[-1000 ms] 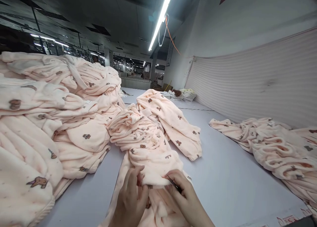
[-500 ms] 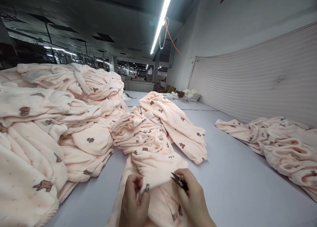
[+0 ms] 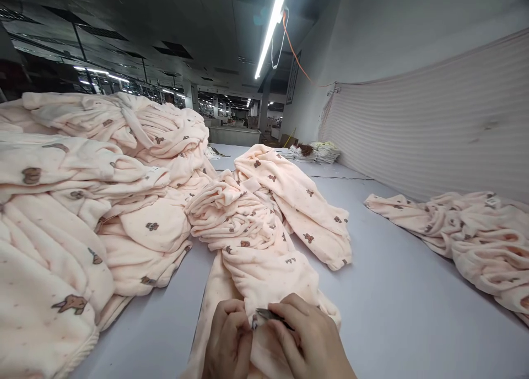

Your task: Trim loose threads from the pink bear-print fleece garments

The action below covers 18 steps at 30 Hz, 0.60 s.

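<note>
A pale pink fleece garment (image 3: 264,274) printed with small brown bears lies in front of me on the grey table (image 3: 384,291). My left hand (image 3: 227,343) pinches a fold of its fabric at the bottom of the view. My right hand (image 3: 308,340) is closed on small black thread snips (image 3: 268,315), whose tips point left and touch the fabric right beside my left fingers. Both hands rest on the garment, close together.
A tall heap of the same pink garments (image 3: 82,191) fills the left side. Another pile (image 3: 471,236) lies at the right by a striped wall covering (image 3: 433,125). Folded light items (image 3: 318,153) sit at the table's far end.
My right hand has swung the snips left and down onto the fabric next to my left fingers. The left hand keeps its pinch. The view has shifted slightly.
</note>
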Each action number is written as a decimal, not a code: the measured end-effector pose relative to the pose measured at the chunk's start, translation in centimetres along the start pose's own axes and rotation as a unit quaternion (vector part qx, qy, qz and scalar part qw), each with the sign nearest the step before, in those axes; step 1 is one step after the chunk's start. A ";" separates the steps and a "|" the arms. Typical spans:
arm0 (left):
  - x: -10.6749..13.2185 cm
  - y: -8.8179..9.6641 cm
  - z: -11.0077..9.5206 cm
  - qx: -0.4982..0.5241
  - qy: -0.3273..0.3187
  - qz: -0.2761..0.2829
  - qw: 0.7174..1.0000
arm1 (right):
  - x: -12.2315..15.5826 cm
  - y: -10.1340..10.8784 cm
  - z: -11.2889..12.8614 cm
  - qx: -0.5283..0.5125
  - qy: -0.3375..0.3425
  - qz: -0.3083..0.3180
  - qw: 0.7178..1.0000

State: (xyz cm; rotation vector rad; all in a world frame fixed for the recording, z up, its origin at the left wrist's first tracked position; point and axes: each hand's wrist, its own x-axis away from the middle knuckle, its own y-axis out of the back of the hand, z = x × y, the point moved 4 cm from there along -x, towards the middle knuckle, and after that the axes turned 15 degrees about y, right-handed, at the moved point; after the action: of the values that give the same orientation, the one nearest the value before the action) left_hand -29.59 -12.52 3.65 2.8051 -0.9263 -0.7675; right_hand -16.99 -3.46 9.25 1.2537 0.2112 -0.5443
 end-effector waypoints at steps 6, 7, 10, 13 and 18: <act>-0.2 0.2 0.1 0.016 0.012 0.002 1.000 | -0.1 -0.2 -0.3 0.000 -0.005 -0.045 0.999; -0.2 0.3 0.1 0.016 0.018 0.002 1.000 | 0.0 -0.2 -0.4 -0.002 -0.015 -0.054 0.998; -0.1 0.4 0.2 0.029 0.042 -0.009 0.999 | 0.5 -0.6 -0.8 -0.011 -0.040 -0.056 0.998; -0.3 0.0 0.8 0.108 0.152 0.019 0.982 | 0.5 -1.3 -1.7 0.022 -0.065 -0.058 0.996; -1.1 -2.4 1.8 0.344 0.415 0.170 0.825 | -0.8 -1.1 -4.3 0.006 -0.153 -0.081 0.985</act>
State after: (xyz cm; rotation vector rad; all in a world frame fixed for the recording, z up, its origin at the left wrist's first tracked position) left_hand -29.93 -9.84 2.03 2.7931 -1.6044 0.9686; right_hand -17.60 0.60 7.37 1.1540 0.0515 -0.8705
